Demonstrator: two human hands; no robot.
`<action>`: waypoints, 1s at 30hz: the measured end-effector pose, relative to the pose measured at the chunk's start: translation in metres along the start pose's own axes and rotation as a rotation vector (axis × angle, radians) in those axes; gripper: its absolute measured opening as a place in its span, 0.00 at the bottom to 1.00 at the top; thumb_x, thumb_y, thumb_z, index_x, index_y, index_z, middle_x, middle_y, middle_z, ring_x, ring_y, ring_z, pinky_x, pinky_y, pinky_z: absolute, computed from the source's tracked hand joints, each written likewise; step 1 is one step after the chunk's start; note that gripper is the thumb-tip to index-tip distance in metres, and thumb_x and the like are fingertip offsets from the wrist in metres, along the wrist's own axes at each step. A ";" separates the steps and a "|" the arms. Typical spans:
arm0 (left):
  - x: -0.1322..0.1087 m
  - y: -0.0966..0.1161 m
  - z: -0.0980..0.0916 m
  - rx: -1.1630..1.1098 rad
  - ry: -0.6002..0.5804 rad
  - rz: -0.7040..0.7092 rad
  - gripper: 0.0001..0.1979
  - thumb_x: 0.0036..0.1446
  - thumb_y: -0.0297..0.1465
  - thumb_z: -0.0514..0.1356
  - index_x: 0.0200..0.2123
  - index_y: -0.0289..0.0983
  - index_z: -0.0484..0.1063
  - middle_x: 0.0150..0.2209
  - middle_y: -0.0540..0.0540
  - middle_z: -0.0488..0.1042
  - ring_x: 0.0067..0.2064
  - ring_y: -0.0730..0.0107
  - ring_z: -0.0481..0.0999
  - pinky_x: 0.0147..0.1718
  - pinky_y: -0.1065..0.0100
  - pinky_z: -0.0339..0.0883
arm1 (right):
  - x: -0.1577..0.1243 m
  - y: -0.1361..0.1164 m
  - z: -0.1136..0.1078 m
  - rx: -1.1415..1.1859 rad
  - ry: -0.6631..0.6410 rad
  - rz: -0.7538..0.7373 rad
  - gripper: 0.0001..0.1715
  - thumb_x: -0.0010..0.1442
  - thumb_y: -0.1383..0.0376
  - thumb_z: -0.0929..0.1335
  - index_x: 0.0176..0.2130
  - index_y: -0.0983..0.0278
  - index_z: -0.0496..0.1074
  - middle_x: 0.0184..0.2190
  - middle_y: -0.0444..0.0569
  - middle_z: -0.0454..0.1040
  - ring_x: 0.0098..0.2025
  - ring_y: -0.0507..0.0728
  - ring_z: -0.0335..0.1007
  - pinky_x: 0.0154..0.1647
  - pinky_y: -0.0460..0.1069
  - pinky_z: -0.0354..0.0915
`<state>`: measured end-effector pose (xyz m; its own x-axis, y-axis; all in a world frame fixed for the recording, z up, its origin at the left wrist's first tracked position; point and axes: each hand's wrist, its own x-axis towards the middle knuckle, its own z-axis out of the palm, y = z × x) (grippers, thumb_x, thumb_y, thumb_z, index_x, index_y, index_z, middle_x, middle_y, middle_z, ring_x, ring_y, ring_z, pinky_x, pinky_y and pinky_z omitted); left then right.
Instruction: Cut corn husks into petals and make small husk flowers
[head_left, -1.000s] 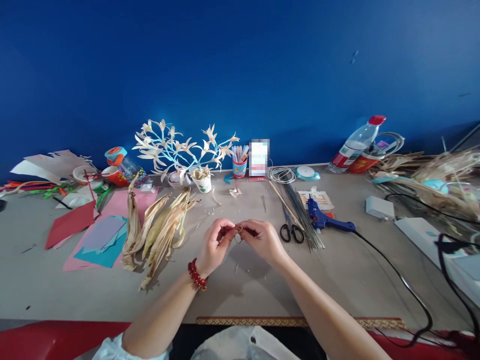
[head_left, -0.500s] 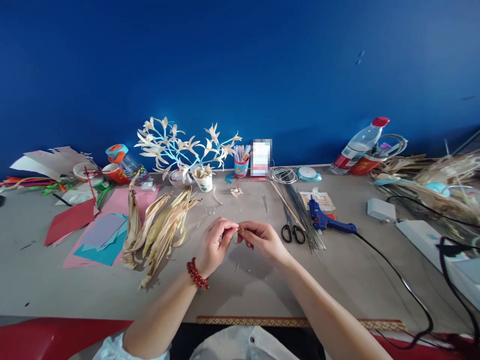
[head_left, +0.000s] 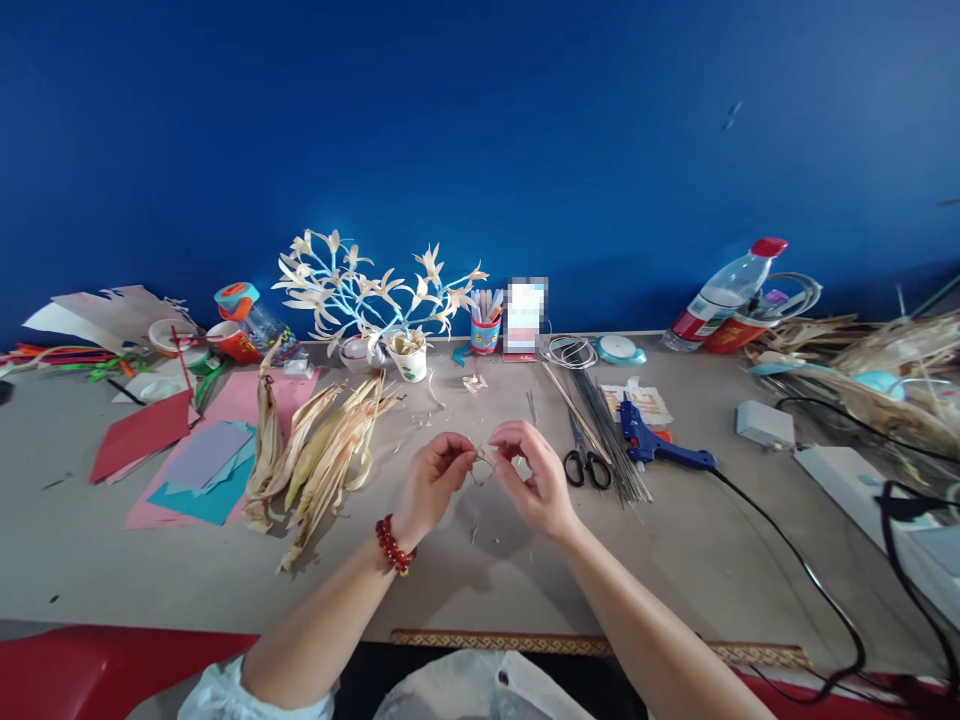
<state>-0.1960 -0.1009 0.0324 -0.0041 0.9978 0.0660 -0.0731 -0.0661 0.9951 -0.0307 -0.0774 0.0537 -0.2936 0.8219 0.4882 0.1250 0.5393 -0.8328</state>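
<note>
A small thin wire loop [head_left: 482, 459] is pinched between the thumb and forefinger of my left hand [head_left: 437, 477], above the middle of the table. On the loop's right side, my right hand [head_left: 531, 477] has its fingers curled, thumb and forefinger close to the wire; whether they touch it is too small to tell. Dried corn husks [head_left: 326, 460] lie left of my hands. Black-handled scissors [head_left: 587, 467] are just to the right, beside a bundle of dark wires [head_left: 615, 440].
A blue glue gun [head_left: 660, 445] with a black cord lies right. White husk flowers stand in a paper cup [head_left: 409, 362] at the back, near a pen cup [head_left: 485, 336] and a phone [head_left: 525, 318]. Coloured paper [head_left: 139, 437] lies left, a tilted bottle [head_left: 720, 297] back right.
My right fingers have moved slightly apart from my left fingertips, and more of the small loop shows between them. The view has shifted a little.
</note>
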 end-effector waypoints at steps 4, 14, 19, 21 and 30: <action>0.003 -0.002 0.000 -0.100 -0.007 -0.058 0.14 0.56 0.40 0.64 0.34 0.35 0.70 0.24 0.54 0.65 0.22 0.81 0.61 0.21 0.75 0.53 | 0.004 -0.004 -0.003 -0.236 -0.082 -0.254 0.08 0.63 0.70 0.65 0.41 0.60 0.72 0.36 0.50 0.74 0.40 0.58 0.68 0.43 0.54 0.64; 0.001 0.005 0.002 -0.286 -0.019 -0.201 0.17 0.51 0.43 0.67 0.31 0.35 0.69 0.20 0.56 0.61 0.21 0.81 0.57 0.21 0.74 0.49 | 0.003 0.001 -0.001 -0.404 -0.085 -0.226 0.11 0.65 0.69 0.64 0.44 0.59 0.73 0.37 0.51 0.76 0.39 0.58 0.69 0.43 0.53 0.65; 0.002 0.005 0.002 -0.383 -0.040 -0.281 0.18 0.50 0.43 0.68 0.29 0.35 0.68 0.21 0.55 0.64 0.20 0.83 0.55 0.21 0.75 0.48 | 0.001 0.005 -0.003 -0.416 -0.086 -0.321 0.11 0.64 0.71 0.64 0.43 0.59 0.73 0.37 0.50 0.76 0.38 0.57 0.67 0.41 0.52 0.64; 0.002 0.005 0.002 -0.402 -0.061 -0.307 0.18 0.51 0.42 0.68 0.29 0.34 0.67 0.22 0.55 0.64 0.20 0.83 0.56 0.21 0.75 0.48 | 0.001 0.005 -0.003 -0.456 -0.102 -0.310 0.10 0.65 0.71 0.64 0.41 0.60 0.72 0.36 0.51 0.75 0.38 0.58 0.66 0.41 0.52 0.64; 0.002 0.004 0.003 -0.222 0.024 -0.197 0.17 0.51 0.43 0.67 0.32 0.35 0.69 0.23 0.55 0.62 0.23 0.80 0.58 0.23 0.74 0.51 | 0.001 0.005 0.003 -0.147 -0.050 0.077 0.07 0.67 0.63 0.62 0.35 0.61 0.65 0.30 0.46 0.66 0.29 0.52 0.62 0.31 0.47 0.61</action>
<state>-0.1938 -0.0996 0.0369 0.0085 0.9913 -0.1314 -0.2912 0.1282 0.9480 -0.0336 -0.0746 0.0488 -0.3243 0.8535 0.4079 0.2847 0.4993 -0.8183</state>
